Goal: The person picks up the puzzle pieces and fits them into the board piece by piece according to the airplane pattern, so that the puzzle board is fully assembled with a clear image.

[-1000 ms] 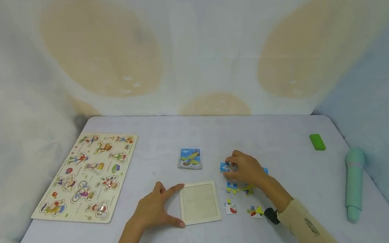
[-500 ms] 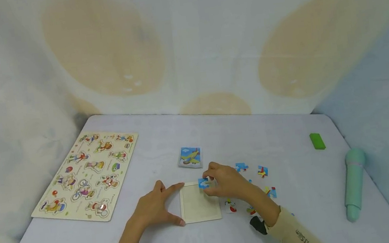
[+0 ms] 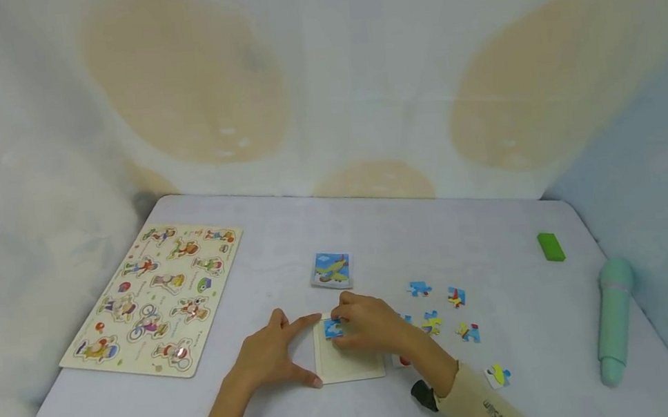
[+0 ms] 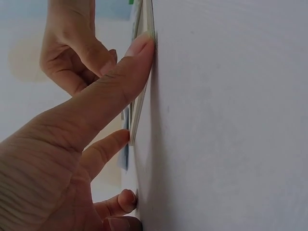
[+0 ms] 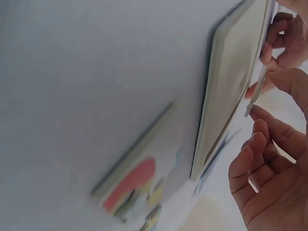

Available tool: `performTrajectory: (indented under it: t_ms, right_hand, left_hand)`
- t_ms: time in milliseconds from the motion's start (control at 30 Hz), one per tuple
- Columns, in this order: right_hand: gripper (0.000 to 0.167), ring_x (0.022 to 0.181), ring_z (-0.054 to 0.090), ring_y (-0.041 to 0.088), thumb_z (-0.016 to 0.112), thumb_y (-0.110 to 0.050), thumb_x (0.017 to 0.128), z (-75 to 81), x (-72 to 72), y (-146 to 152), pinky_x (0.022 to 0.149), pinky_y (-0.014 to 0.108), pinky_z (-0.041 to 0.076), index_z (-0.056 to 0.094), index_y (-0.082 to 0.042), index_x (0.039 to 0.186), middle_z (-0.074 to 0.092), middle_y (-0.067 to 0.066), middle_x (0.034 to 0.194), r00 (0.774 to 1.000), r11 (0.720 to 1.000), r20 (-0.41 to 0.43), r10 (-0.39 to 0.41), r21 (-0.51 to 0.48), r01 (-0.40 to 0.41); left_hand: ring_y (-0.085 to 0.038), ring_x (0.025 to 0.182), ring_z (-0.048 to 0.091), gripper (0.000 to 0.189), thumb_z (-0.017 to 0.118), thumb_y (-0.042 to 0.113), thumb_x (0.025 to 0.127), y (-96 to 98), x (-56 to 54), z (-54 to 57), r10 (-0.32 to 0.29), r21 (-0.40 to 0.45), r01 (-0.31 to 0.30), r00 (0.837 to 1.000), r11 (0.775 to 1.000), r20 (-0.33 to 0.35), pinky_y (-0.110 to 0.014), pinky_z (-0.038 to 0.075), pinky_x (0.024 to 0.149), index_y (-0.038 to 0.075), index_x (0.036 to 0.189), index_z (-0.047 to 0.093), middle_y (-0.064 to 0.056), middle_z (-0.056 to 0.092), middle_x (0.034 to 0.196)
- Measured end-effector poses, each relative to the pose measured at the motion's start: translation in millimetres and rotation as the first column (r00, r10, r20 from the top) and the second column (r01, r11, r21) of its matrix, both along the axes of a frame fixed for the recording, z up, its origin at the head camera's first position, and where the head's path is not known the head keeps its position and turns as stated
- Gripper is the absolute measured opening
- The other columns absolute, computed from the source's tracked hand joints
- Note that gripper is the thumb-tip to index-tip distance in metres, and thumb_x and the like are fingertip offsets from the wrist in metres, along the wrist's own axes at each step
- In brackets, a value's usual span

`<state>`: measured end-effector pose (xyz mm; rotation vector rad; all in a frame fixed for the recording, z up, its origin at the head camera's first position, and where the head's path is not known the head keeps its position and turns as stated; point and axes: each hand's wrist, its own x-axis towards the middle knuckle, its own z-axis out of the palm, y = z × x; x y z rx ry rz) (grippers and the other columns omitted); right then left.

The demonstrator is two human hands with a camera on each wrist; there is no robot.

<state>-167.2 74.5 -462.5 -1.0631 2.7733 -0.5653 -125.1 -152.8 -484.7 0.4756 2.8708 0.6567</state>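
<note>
A blue jigsaw puzzle piece [image 3: 332,329] with a white cloud is pinched between thumb and fingers of my right hand [image 3: 370,326], over the upper left corner of a pale square puzzle tray [image 3: 351,377]. In the right wrist view the piece [image 5: 256,94] appears edge-on and tilted above the tray. My left hand [image 3: 268,359] stands at the tray's left side. Its thumb touches the lower left corner and its index finger the upper left corner, both spread wide. In the left wrist view the thumb [image 4: 115,84] rests against the tray's edge [image 4: 138,118].
Several loose puzzle pieces [image 3: 431,323] lie right of the tray, some partly hidden by my right arm. Behind it sits a stack with an airplane picture [image 3: 332,269]. A large picture board [image 3: 157,300] lies left; a green block [image 3: 551,246] and mint-green cylinder [image 3: 615,321] lie right.
My right hand has picked up the blue piece from the loose ones and carried it left to the tray's upper left corner. The left hand stays at the tray's left side.
</note>
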Motion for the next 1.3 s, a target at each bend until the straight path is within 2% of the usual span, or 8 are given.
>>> performTrajectory:
  t_ms: [133,333,567,733,900,1167,1300]
  right_hand:
    - [0.036,0.071,0.045,0.003,0.077,-0.033,0.083,-4.3,0.8,-8.3,0.064,0.016,0.041,0.075,-0.010,0.110,0.054,-0.006,0.092,1.000,0.998,-0.031,0.005,0.056,-0.004]
    - [0.041,0.073,0.047,0.005,0.076,-0.036,0.086,-5.0,5.7,-11.7,0.065,0.016,0.045,0.072,-0.009,0.117,0.056,-0.002,0.097,0.993,0.993,-0.116,0.019,0.119,-0.005]
    - [0.052,0.066,0.045,0.007,0.074,-0.048,0.085,6.1,29.5,-2.6,0.057,0.018,0.042,0.070,-0.017,0.126,0.050,0.000,0.096,0.977,0.980,-0.206,0.052,0.198,-0.011]
    - [0.053,0.064,0.048,0.010,0.069,-0.056,0.086,4.0,44.5,-2.7,0.058,0.024,0.048,0.069,-0.021,0.126,0.053,0.005,0.098,0.967,0.963,-0.246,0.072,0.270,-0.003]
    - [0.058,0.067,0.052,0.012,0.064,-0.059,0.087,-4.3,49.7,-3.0,0.059,0.027,0.051,0.067,-0.022,0.130,0.055,0.007,0.099,0.962,0.959,-0.263,0.068,0.283,0.010]
    - [0.060,0.069,0.054,0.012,0.064,-0.059,0.087,-3.1,50.0,-0.3,0.059,0.027,0.050,0.062,-0.024,0.136,0.055,0.006,0.100,0.966,0.965,-0.253,0.063,0.262,0.006]
    - [0.061,0.066,0.048,0.008,0.066,-0.058,0.087,-3.3,47.4,3.5,0.056,0.022,0.044,0.058,-0.029,0.140,0.052,0.003,0.096,0.964,0.970,-0.258,0.066,0.243,-0.001]
  left_hand:
    - [-0.011,0.059,0.036,0.101,0.088,0.066,0.050,0.0,0.0,-0.5,-0.008,-0.002,0.008,1.000,1.000,-0.016,-0.026,0.033,0.050,0.039,0.141,0.053,0.000,0.036,0.094]
    - [-0.013,0.060,0.037,0.101,0.089,0.065,0.049,0.8,-0.1,-0.4,0.006,-0.005,-0.006,1.000,1.000,-0.017,-0.026,0.032,0.051,0.040,0.141,0.053,0.000,0.036,0.093]
    - [-0.012,0.060,0.036,0.101,0.089,0.065,0.050,0.9,0.1,-1.9,0.015,-0.002,-0.015,1.000,1.000,-0.006,-0.025,0.032,0.050,0.041,0.141,0.053,0.000,0.036,0.094]
    - [-0.011,0.060,0.036,0.101,0.088,0.065,0.049,0.6,1.0,-2.5,0.017,-0.005,-0.017,1.000,1.000,-0.011,-0.025,0.033,0.051,0.041,0.141,0.053,0.001,0.035,0.094]
    - [-0.011,0.060,0.037,0.102,0.089,0.066,0.049,2.3,0.5,-2.1,0.012,0.000,-0.012,1.000,1.000,-0.016,-0.025,0.033,0.051,0.039,0.141,0.054,0.001,0.036,0.093]
    - [-0.012,0.060,0.038,0.103,0.089,0.065,0.049,2.1,-0.7,-2.3,0.020,-0.009,-0.020,1.000,1.000,-0.002,-0.026,0.033,0.052,0.039,0.141,0.053,0.000,0.036,0.094]
    - [-0.012,0.060,0.038,0.102,0.089,0.065,0.049,0.1,0.2,-4.0,0.019,-0.010,-0.019,1.000,1.000,-0.009,-0.026,0.033,0.051,0.039,0.141,0.053,0.000,0.036,0.094]
